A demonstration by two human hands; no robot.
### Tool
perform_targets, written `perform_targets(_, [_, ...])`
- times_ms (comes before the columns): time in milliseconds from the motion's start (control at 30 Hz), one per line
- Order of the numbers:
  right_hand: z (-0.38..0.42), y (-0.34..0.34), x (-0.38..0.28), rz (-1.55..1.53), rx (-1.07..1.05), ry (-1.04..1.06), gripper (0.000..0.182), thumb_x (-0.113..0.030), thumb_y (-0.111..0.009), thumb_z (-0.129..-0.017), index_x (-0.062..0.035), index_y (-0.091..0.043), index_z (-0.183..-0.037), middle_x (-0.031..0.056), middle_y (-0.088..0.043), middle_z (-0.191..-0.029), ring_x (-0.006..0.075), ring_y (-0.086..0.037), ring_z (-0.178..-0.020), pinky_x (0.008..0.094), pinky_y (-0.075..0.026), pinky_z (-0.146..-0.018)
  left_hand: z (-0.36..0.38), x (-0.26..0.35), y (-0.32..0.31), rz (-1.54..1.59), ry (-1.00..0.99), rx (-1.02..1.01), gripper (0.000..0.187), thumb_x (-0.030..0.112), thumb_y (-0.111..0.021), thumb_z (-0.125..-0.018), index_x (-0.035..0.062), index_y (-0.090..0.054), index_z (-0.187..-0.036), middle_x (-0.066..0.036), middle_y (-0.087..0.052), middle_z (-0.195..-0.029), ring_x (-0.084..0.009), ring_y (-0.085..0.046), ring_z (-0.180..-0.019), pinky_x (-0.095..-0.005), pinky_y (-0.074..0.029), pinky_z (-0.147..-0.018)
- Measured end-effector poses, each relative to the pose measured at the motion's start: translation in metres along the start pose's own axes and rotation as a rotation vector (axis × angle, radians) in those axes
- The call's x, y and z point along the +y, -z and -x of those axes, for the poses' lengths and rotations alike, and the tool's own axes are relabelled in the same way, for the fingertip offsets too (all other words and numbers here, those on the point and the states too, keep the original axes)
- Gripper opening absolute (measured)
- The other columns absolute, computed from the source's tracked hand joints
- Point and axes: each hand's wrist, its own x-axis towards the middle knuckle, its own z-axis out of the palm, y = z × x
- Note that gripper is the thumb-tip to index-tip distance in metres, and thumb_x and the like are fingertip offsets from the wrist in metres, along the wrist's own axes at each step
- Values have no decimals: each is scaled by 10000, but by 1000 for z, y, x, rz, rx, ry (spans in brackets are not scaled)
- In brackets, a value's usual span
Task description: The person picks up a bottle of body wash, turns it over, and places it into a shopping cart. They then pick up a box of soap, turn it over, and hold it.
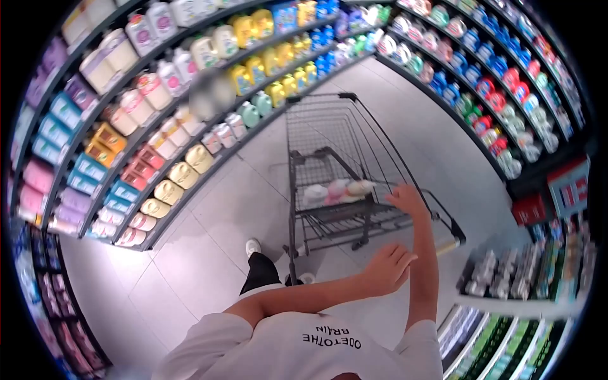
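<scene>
My left forearm reaches across my body, and my left hand [387, 269] is beside my right forearm with its fingers loosely bent and slightly apart. It holds nothing that I can see. My right hand [405, 197] is stretched forward over the near right side of a dark wire shopping cart [387, 136], fingers bent and apart, with nothing visible in them. Just left of its fingertips, a few white, pink and cream packages [339, 191] lie in the cart's near part. Their exact kind is blurred. The cart's handle [448, 246] sits right of my right forearm.
Curved shelves [171, 101] of bottles run along the left and far side. More shelves [475, 63] with blue, red and green bottles stand at the right. Lower right are display racks [525, 272]. My shoe [253, 246] is on the tiled floor [171, 278] left of the cart.
</scene>
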Motion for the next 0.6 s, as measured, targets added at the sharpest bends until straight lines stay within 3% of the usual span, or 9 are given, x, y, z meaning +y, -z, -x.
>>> perform_targets(100, [-6,-11,3,-120,-41,-21,349,-326,-653,-720,1,-576,-624,174,-558,-607,331,-530,-563,408,-400,-526,-2,-19,10,-165,28,1,310,65,-586,-720,31,-493,-1014,-88,-502,-897,-260,-458,-820,-382,-371,-775])
perform_targets(267, [-7,-18,-11,-83,53,-101,293,-311,-638,-716,-22,-618,-672,168,-601,-683,339,-584,-687,420,-455,-611,-1,-45,14,-317,-21,-30,265,84,-592,-682,64,-536,-940,-71,-496,-865,-244,-441,-829,-360,-361,-737])
perform_targets(400, [-17,-31,-19,4,11,-156,299,-317,-616,-719,-23,-634,-768,181,-617,-784,350,-591,-765,433,-472,-693,-13,-75,51,-457,-4,-105,212,128,-564,-723,60,-547,-923,-75,-507,-871,-250,-457,-849,-370,-367,-773])
perform_targets(500, [-30,-39,-32,-46,23,-198,349,-337,-621,-711,11,-624,-709,208,-608,-774,353,-593,-780,424,-470,-679,-23,-106,79,-648,-180,-98,254,150,-572,-720,39,-545,-946,-109,-526,-923,-287,-468,-911,-380,-384,-825])
perform_targets(567, [-43,-35,-52,-43,9,-285,350,-343,-610,-717,5,-634,-727,201,-614,-787,346,-596,-789,422,-470,-689,-26,-130,92,-701,156,-260,280,155,-557,-712,34,-553,-965,-133,-525,-972,-318,-449,-978,-404,-378,-843])
perform_targets(600, [-44,-19,-66,3,-71,-201,351,-350,-603,-721,-1,-637,-735,194,-618,-787,343,-598,-788,424,-469,-690,-32,-139,99,-728,319,-336,295,157,-550,-708,31,-557,-974,-145,-525,-996,-333,-439,-1012,-415,-375,-851])
